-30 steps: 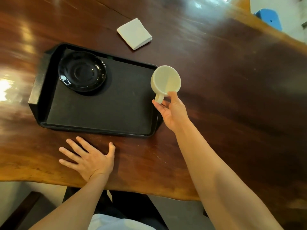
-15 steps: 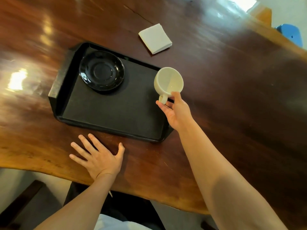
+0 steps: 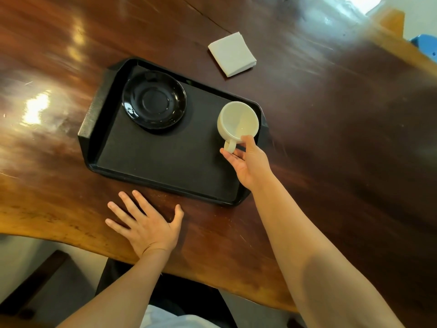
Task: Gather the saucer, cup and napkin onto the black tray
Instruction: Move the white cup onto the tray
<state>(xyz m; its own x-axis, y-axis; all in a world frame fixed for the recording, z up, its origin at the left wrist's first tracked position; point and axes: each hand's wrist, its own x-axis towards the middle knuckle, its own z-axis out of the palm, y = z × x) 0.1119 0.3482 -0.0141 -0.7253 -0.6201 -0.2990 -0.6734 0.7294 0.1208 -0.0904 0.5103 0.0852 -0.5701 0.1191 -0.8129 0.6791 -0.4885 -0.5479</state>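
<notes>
The black tray (image 3: 165, 159) lies on the wooden table. A glossy black saucer (image 3: 154, 99) sits in the tray's far left corner. My right hand (image 3: 248, 162) pinches the handle of a cream cup (image 3: 237, 123), holding it tilted over the tray's right end; whether it touches the tray is unclear. The folded white napkin (image 3: 232, 53) lies on the table beyond the tray. My left hand (image 3: 146, 223) rests flat, fingers spread, on the table in front of the tray.
The dark polished wooden table (image 3: 343, 138) stretches to the right and far side. Its near edge (image 3: 71, 237) runs just below my left hand. A blue object (image 3: 425, 47) shows past the table's far right corner.
My right hand has carried the cup leftward from the tray's right rim to over the tray's right end. The view has swung, so everything sits further right. My left hand stays flat.
</notes>
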